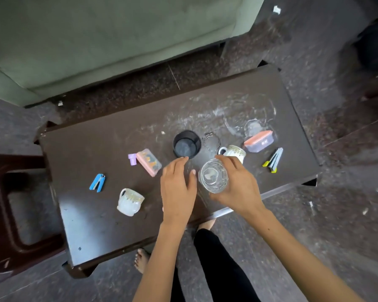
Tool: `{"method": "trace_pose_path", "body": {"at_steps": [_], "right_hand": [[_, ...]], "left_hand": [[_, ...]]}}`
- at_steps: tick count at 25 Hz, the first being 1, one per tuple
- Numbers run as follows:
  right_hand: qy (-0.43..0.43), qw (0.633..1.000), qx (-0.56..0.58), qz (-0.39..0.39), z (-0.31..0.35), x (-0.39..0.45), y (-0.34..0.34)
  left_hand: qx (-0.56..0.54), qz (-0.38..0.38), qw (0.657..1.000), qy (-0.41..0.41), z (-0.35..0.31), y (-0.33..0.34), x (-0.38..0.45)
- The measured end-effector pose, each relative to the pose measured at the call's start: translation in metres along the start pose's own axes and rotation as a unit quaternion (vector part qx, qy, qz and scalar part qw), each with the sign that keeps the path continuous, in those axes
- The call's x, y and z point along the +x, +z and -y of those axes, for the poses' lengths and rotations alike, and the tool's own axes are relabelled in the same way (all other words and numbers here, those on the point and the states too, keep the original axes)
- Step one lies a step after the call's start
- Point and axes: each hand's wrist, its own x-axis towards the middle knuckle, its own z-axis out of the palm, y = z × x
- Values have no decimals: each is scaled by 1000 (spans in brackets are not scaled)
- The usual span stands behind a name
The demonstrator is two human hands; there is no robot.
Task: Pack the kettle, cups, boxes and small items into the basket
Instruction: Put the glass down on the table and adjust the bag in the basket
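Note:
My right hand grips a clear drinking glass just above the dark table. My left hand hovers beside it, empty with fingers spread, close to a black round container. One white patterned cup lies at the front left; another stands behind my right hand. A pink box with a small purple cap sits left of my left hand. An orange-lidded box rests at the right. No basket or kettle is in view.
A blue clip lies at the left, a grey and yellow clip at the right. Another clear glass and a clear glass lid sit further back. A dark stool stands left of the table, a green sofa beyond.

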Motion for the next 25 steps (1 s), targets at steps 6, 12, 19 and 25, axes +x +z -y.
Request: {"method": "trace_pose_path", "body": {"at_steps": [6, 12, 19, 25], "right_hand": [[-10, 1000, 8, -20, -26, 59, -27], [-13, 1000, -1, -7, -39, 130, -20], [-32, 996, -57, 58, -41, 155, 1], [-39, 993, -77, 82, -45, 154, 12]], "left_hand": [[8, -20, 1000, -15, -20, 17, 35], [11, -31, 999, -33, -24, 27, 50], [24, -30, 998, -47, -23, 32, 53], [33, -28, 998, -46, -24, 36, 50]]}}
